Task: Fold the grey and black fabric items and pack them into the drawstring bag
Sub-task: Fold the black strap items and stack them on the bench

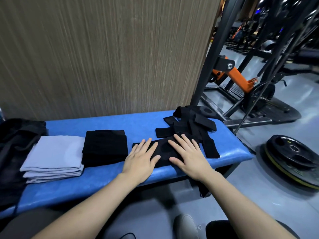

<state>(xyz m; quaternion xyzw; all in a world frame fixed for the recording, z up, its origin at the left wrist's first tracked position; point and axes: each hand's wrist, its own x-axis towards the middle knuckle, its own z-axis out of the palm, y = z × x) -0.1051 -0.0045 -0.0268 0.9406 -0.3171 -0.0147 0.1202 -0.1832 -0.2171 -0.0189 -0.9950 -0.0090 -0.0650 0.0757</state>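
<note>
Both forearms are bare from the lower edge of the view up to the wrists, with no sleeve showing on either. The left hand (140, 158) and the right hand (189, 155) are bare too: no gloves. The nails are short and plain. At the bottom edge a light-coloured shoe (187, 225) with a smooth rounded toe shows, and beside it dark clothing (222, 229) over a leg.

Blue bench (143, 122) under folded fabric stacks (53, 157).
</note>
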